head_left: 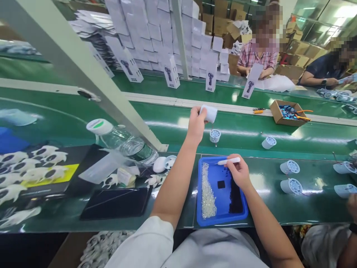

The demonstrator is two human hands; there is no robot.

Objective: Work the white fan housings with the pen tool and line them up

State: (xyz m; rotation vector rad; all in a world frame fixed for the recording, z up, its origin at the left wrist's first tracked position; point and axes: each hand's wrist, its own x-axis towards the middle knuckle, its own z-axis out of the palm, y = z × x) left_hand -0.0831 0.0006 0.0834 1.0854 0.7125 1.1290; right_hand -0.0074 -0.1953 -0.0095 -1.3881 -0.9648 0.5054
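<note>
My left hand is closed around a white cylindrical housing, held above the green conveyor belt. Just below it on the belt sits a similar white housing with thin wires. In my right hand is a slim white pen-like tool, its thin tip pointing left over a blue tray. Small clear pieces are heaped along the tray's left side, and small black pieces along its right. A black square lies in the tray's middle.
More white housings are spread to the right. On the left are a plastic bottle, a black tablet-like slab and white animal-shaped parts. A metal post slants across the belt. Beyond stand printed boxes, and two people work opposite.
</note>
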